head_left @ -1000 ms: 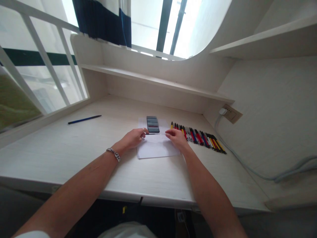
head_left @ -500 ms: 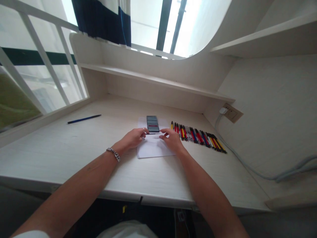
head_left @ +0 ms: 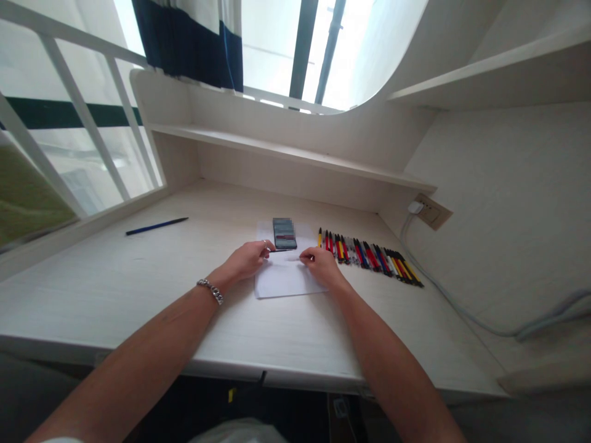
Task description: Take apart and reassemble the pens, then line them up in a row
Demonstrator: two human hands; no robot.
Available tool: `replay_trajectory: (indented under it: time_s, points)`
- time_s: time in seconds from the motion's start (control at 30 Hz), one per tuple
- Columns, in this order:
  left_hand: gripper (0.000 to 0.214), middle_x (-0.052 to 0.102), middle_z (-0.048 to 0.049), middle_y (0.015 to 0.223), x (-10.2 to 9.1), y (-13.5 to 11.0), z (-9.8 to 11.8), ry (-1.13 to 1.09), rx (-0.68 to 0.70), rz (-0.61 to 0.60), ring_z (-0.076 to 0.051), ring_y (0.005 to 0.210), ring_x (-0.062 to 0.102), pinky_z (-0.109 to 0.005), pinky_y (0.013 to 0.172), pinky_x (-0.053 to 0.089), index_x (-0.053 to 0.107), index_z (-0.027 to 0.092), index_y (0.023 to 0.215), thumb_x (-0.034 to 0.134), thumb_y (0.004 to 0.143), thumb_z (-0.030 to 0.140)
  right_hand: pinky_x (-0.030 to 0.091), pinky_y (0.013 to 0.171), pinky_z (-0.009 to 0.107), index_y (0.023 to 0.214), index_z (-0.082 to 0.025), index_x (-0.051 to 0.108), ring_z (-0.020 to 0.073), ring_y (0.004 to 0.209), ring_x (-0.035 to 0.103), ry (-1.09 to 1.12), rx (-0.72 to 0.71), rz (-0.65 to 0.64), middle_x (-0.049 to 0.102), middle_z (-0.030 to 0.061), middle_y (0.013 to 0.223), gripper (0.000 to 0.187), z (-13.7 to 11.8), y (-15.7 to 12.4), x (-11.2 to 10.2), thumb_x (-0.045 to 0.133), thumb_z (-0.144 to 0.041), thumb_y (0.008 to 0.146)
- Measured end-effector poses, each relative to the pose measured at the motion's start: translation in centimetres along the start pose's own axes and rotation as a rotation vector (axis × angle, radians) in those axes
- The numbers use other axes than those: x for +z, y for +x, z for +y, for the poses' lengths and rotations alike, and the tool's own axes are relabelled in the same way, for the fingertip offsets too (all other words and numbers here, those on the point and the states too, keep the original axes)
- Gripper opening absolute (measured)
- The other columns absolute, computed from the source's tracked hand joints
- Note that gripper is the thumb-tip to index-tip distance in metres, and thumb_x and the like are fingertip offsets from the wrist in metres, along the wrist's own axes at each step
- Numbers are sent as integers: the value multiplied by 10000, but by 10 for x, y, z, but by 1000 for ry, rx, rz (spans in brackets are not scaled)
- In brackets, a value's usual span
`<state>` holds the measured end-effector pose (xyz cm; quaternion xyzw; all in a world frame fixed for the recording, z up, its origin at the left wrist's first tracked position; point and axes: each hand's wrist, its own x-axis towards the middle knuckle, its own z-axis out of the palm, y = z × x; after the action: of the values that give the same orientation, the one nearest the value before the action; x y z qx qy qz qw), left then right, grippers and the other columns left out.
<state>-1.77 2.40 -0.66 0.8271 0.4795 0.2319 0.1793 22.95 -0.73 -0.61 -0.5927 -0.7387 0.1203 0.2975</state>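
On the white desk (head_left: 221, 209), close work over a sheet of paper (head_left: 290, 284).
The left hand (head_left: 250, 257) pinches a dark rod (head_left: 282, 250) just in front of a dark flat device (head_left: 283, 232); the right hand (head_left: 319, 264) also is closed, gripping a pale slim piece (head_left: 292, 259). Pens (head_left: 370, 253) lie in a row to the right.

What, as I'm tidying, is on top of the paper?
A phone lies on the paper; the left hand and right hand cover some paper, hiding what's beneath.
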Motion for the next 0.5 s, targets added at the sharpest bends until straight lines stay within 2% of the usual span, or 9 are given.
replay_trajectory:
  time_s: [0.13, 0.23, 0.4, 0.5]
  points:
    - [383, 716, -32, 874, 1, 1, 0, -12, 7, -7, -168, 784, 634, -247, 696, 429, 676, 221, 1093, 495, 786, 81, 451, 849, 272, 940, -224, 785, 183, 888, 648, -107, 17, -29, 730, 66, 953, 173, -4, -1, 10, 636, -176, 868]
    - [378, 718, -32, 861, 3, 1, -1, -22, 17, 1, -170, 788, 640, -246, 695, 440, 681, 223, 1089, 490, 795, 83, 448, 851, 284, 960, -233, 784, 188, 879, 641, -133, 31, -26, 716, 70, 939, 188, -9, -1, 9, 620, -183, 884]
    - [326, 728, -42, 884, 5, 0, 0, -30, 31, 18, -165, 778, 646, -242, 697, 454, 693, 218, 1085, 497, 839, 134, 464, 817, 288, 1002, -211, 763, 174, 833, 636, 3, -48, 85, 719, 66, 945, 169, -12, 0, -2, 628, -242, 904]
    - [313, 732, -51, 893, 5, -2, 6, -29, 50, 8, -173, 787, 651, -252, 714, 461, 700, 215, 1085, 499, 853, 149, 469, 814, 279, 1013, -211, 761, 168, 847, 645, 86, -122, 77, 722, 67, 976, 168, -15, -3, -2, 633, -234, 907]
